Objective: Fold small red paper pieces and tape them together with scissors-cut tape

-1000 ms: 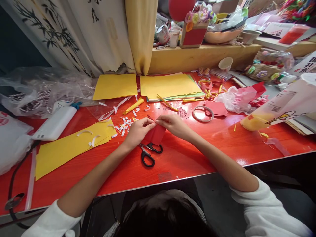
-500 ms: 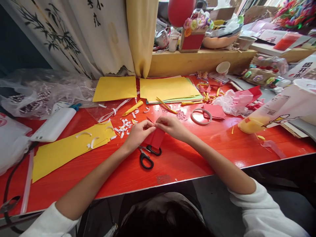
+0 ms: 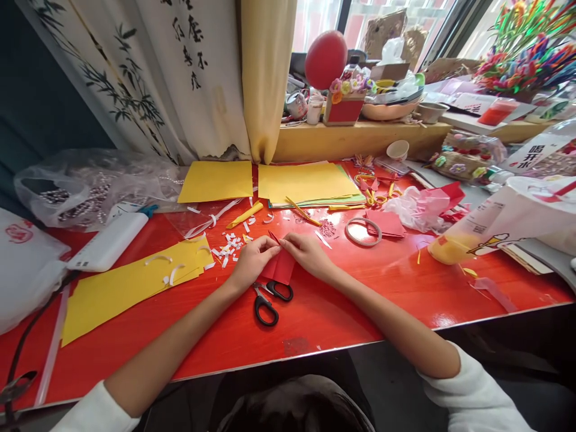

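Note:
Between both hands is a piece of folded red paper (image 3: 279, 268), its lower part hanging down over the table. My left hand (image 3: 255, 261) pinches its upper left edge, and my right hand (image 3: 306, 253) pinches it close beside, the fingertips nearly meeting. A thin red point of paper sticks up above the fingers. Just below the red paper lie black-handled scissors (image 3: 266, 312), their blades partly hidden under my left hand and the paper. White paper scraps (image 3: 228, 247) are scattered to the left of my left hand.
Yellow paper strips (image 3: 135, 282) lie at left, yellow sheets (image 3: 310, 182) at the back. A roll of tape (image 3: 363, 230) and red paper squares (image 3: 387, 223) sit to the right. A drink cup (image 3: 468, 228) leans at far right. The table's front edge (image 3: 315, 355) is close.
The camera view has tilted up, so the table sits lower and more window shows. Both hands still pinch the red paper, whose hanging part has turned slightly. A white strip now shows beyond my right hand.

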Demonstrator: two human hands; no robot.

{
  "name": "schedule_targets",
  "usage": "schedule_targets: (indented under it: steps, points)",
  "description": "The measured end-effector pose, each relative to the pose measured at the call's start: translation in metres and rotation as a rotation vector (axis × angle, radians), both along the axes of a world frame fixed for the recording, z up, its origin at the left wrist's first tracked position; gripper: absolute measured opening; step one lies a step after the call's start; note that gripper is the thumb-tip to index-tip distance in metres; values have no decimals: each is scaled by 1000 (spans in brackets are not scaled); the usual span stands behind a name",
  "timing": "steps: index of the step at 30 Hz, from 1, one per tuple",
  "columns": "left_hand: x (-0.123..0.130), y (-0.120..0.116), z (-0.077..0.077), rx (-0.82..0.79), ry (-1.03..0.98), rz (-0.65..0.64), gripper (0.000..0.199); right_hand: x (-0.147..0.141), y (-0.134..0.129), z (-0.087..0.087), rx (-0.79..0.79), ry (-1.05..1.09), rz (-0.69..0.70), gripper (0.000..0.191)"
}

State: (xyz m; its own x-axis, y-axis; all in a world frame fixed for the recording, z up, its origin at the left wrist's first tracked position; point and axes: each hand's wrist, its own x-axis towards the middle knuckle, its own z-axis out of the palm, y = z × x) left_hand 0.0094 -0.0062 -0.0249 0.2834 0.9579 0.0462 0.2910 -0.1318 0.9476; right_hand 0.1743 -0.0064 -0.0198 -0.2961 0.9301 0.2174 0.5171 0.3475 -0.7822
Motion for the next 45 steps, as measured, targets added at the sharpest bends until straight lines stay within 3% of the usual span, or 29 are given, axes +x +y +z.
schedule_targets:
  steps: [6,17,28,45]
  points:
    - [2,-6,3,107,60,52,20,-1,2,-8,33,2,-10,34]
    - [4,-8,8,99,49,73,24,-2,0,-7,87,30,-72,36]
    - [3,-9,12,183,159,31,19,-3,-3,-14,166,-84,-63,18]
    - [3,-9,12,163,160,10,19,1,-1,-12,256,-235,-12,16]
